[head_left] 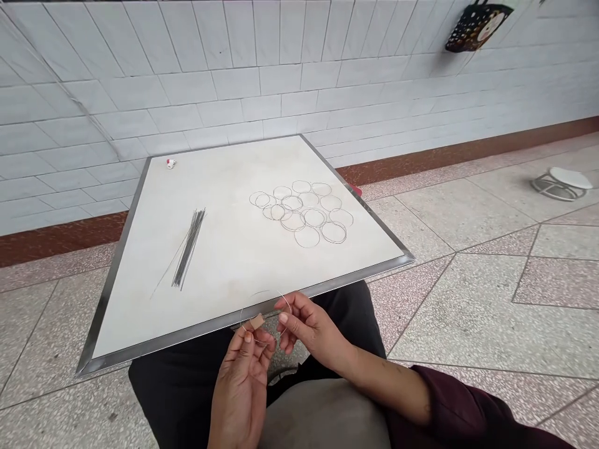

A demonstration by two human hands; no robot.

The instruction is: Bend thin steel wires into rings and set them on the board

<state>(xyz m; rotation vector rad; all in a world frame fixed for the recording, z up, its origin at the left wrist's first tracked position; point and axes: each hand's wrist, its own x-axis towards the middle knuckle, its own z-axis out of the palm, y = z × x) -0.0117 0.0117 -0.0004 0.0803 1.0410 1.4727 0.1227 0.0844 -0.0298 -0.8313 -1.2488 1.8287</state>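
Note:
My left hand (243,374) pinches the near side of a thin wire ring (241,313) between thumb and fingers. A small tan piece (257,321), perhaps tape or a bandage, shows at its fingertips. On the ring's right side, my right hand (311,324) has thumb and index finger close together at the wire. Both hands are just off the table's near edge, above my lap. Several wire rings (292,212) lie overlapping on the white table (224,187), toward the right. At the left lies a bundle of straight thin wires (188,249), one strand splayed out.
A small white and red object (171,164) sits near the table's far left corner. Metal trim (187,343) edges the tabletop, which stands against a tiled wall (187,100). A dark patterned bag (477,28) hangs at upper right. A low round stool (564,182) stands on the floor.

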